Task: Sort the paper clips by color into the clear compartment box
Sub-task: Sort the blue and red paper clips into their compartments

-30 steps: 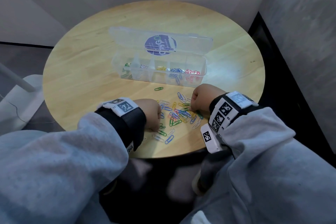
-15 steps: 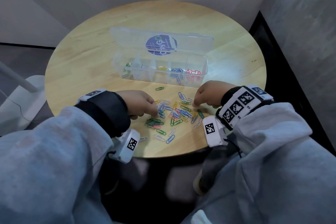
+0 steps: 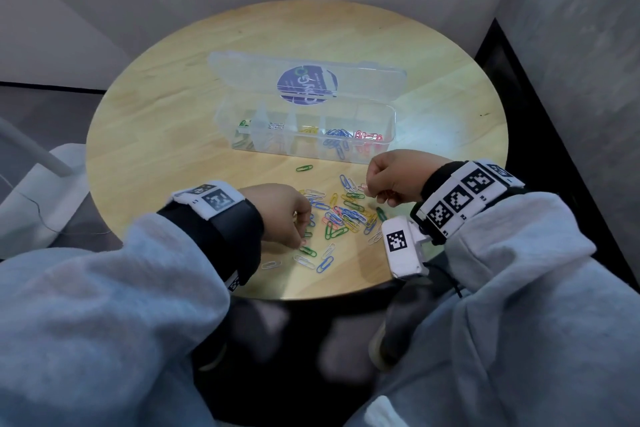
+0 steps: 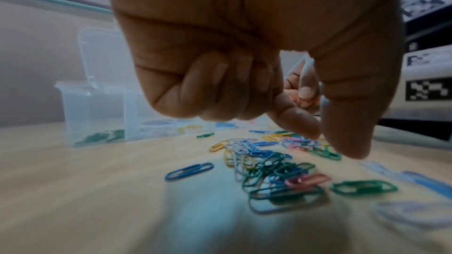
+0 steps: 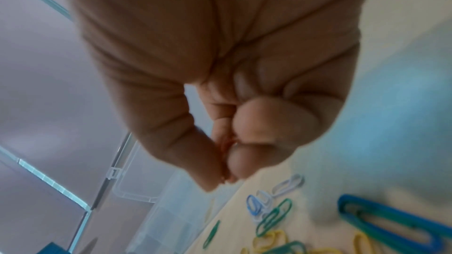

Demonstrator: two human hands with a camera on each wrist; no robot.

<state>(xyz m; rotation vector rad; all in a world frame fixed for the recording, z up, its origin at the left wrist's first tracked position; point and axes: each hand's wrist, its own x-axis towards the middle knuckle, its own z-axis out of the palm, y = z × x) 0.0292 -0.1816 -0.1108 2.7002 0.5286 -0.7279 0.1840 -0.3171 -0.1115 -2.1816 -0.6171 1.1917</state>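
Note:
A pile of coloured paper clips [image 3: 343, 215] lies on the round wooden table [image 3: 156, 135], in front of the clear compartment box [image 3: 391, 121]. The box lid stands open, and its cells hold green, white, yellow, blue and red clips. My left hand [image 3: 301, 236] hovers over the pile's near left side, above a cluster of green clips [image 4: 276, 177]. Its thumb and index finger are apart with nothing between them; the other fingers are curled in. My right hand [image 3: 369, 189] is raised over the pile's right side and pinches a pink clip [image 5: 226, 142] between thumb and index finger.
A single green clip [image 3: 304, 168] lies apart between the pile and the box. The table's near edge runs close under both wrists. Walls close in behind and to the right. A white lamp base [image 3: 41, 191] stands on the floor to the left.
The right hand has lifted slightly off the pile with a pink clip pinched. The left hand drew back toward the near left of the pile, where green clips now lie bunched.

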